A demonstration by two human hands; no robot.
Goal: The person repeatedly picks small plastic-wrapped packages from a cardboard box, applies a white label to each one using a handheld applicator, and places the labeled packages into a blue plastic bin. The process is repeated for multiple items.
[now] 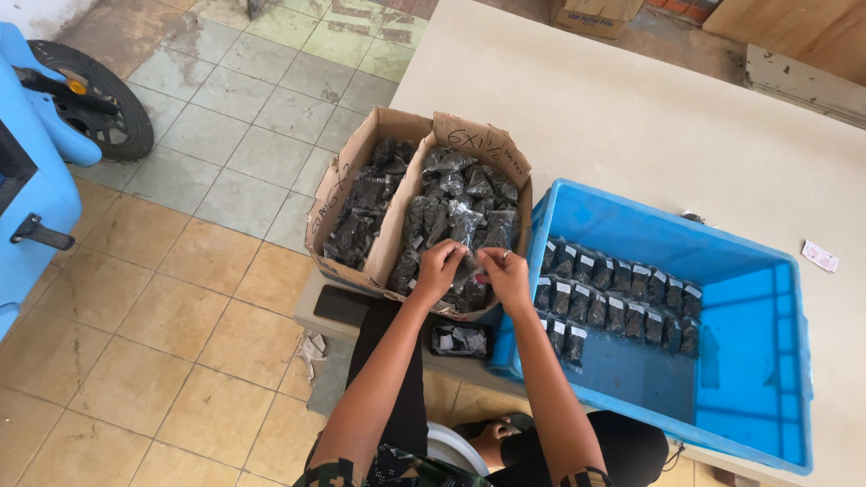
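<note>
At lower centre a small black tray (460, 340) lies on the table edge. Just above it, the left hand (439, 269) and right hand (505, 275) pinch one clear packet (473, 271) of dark parts over the cardboard box (469, 149). Right of centre, the blue crate (758, 361) holds rowed packets.
</note>
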